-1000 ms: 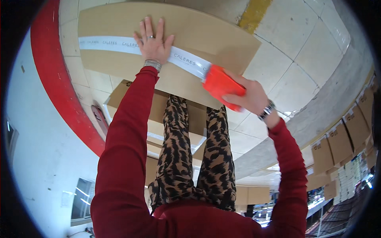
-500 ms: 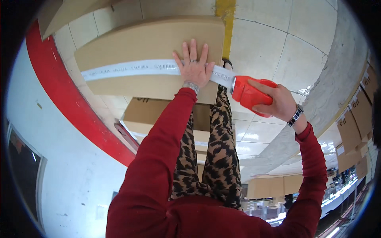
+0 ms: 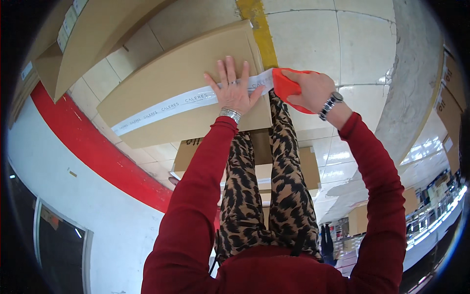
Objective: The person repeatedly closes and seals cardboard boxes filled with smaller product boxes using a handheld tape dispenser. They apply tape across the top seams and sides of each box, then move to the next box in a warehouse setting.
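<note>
A large brown cardboard box (image 3: 196, 63) lies in front of me, with a strip of white printed tape (image 3: 166, 109) running along its top. My left hand (image 3: 234, 90) rests flat on the tape near the box's right end, fingers spread. My right hand (image 3: 313, 93) grips a red tape dispenser (image 3: 288, 90), held against the box's right edge. The tape spans from under my left hand to the dispenser. The dispenser's far side is hidden by my right hand.
Other cardboard boxes (image 3: 308, 169) sit behind my legs. An open carton (image 3: 98, 39) stands at the upper left. A yellow floor line (image 3: 262, 34) passes the box's right end. A white wall with a red band (image 3: 98, 147) is on the left; stacked cartons (image 3: 448, 108) line the right.
My right hand has brought the dispenser left and up, in to the box's right edge; the free tape span has shortened. My left hand still presses on the tape.
</note>
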{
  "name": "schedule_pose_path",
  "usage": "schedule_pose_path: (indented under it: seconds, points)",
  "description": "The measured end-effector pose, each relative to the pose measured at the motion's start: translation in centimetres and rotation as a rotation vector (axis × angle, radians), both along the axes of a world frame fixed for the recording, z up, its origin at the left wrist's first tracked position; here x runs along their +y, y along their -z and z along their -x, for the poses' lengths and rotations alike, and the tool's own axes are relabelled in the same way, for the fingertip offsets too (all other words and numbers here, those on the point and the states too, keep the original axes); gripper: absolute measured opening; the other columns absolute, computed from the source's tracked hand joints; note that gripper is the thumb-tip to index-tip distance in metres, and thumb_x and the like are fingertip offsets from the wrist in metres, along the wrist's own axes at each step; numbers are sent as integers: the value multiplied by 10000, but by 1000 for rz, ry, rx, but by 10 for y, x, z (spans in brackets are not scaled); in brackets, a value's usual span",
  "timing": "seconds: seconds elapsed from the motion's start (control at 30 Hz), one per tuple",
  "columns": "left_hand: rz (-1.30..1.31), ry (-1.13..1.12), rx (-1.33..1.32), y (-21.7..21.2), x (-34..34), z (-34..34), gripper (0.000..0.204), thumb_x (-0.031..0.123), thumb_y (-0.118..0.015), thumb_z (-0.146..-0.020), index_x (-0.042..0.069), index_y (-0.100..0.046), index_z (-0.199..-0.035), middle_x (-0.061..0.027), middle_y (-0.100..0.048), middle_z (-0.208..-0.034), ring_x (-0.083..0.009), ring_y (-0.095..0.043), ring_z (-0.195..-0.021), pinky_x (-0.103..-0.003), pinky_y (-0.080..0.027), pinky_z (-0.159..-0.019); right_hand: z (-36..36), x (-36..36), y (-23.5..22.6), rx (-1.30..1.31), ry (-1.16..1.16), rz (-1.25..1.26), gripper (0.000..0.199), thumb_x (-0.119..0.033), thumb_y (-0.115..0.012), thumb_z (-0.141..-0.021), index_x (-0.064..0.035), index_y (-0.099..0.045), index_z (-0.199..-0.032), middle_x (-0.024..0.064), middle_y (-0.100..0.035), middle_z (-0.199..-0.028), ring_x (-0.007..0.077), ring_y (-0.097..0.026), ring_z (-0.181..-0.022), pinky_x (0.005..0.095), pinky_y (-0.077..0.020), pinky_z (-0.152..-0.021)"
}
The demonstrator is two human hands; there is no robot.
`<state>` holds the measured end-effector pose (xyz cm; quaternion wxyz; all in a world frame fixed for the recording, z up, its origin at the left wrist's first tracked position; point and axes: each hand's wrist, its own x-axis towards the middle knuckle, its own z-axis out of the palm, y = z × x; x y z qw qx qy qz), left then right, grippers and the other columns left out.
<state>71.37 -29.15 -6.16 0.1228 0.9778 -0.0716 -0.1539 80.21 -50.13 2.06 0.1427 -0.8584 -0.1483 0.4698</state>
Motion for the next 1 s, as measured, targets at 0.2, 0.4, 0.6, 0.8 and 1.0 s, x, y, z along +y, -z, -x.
schedule_pose_path:
  seconds: [0.2,0.4,0.6,0.8,1.0]
  points:
    - [-31,166,-35,5,0,3,691,538,-483,-789,123,-388,-1335,-171,-136,-1472,-353,-60,-1365,-671,51,-986,19,39,10,-94,16,77,483,-285,-630,-717,-188,-539,-1182,66,-652,-713,236,-641,-648,385,-471,-593]
    - [-5,442,-14,1,-3,-3,575,451,-468,-841,148,-397,-1324,-73,-224,-1459,-288,-173,-1351,-681,-52,-992,53,44,10,-121,89,95,450,-177,-503,-803,-71,-487,-1240,52,-667,-704,216,-654,-636,407,-383,-654]
    - [53,794,-43,0,-15,-20,449,380,-471,-840,89,-546,-1175,-61,-439,-1321,-276,-278,-1306,-599,-129,-1043,85,-5,29,-79,270,282,323,-155,-487,-803,-103,-518,-1120,67,-668,-741,242,-659,-679,445,-410,-682]
    - [-43,1095,120,-5,-58,-59,355,335,-434,-859,61,-659,-879,-72,-641,-986,-297,-499,-1087,-520,-134,-1078,143,-71,27,-7,599,376,569,-399,-608,-746,-188,-466,-1255,125,-657,-780,276,-651,-747,413,-473,-694]
    - [-1,1149,-114,16,-73,-40,373,339,-416,-875,63,-654,-793,-63,-653,-842,-263,-551,-963,-419,-208,-1073,194,-79,-8,-60,1080,102,744,-480,-669,-688,-143,-432,-1308,178,-649,-828,333,-632,-761,411,-501,-669]
